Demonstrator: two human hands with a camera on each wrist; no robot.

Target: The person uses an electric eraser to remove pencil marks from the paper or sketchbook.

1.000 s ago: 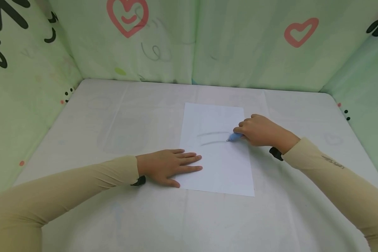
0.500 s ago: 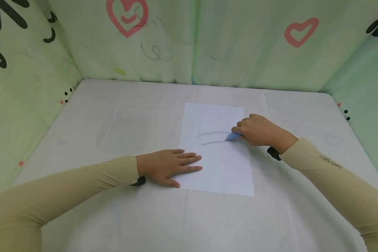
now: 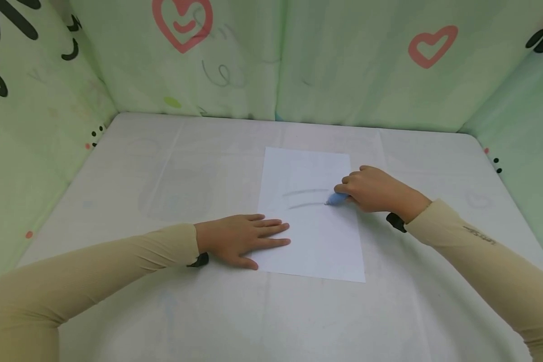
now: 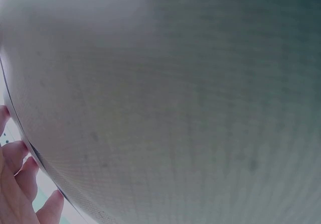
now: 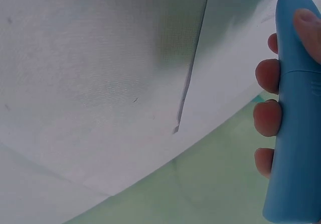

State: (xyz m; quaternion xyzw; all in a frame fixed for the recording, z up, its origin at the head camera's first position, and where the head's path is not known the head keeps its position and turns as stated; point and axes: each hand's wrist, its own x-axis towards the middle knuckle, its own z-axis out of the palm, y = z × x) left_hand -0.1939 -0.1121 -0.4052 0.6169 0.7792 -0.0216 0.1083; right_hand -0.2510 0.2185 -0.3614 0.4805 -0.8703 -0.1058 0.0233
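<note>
Counting across the head view:

One sheet of white paper [image 3: 312, 236] is lying on the table [image 3: 163, 301]. Two grey strokes are showing on it: an upper stroke [image 3: 305, 191] and a lower stroke [image 3: 305, 204].

One blue pen [image 3: 336, 199] is sitting in the right hand [image 3: 373, 190]. One left hand [image 3: 240, 239] is resting flat on the sheet's edge. Two hands are showing, two beige sleeves.

Two red hearts are showing on the back wall: a left heart [image 3: 182, 22] and a right heart [image 3: 432, 45].
</note>
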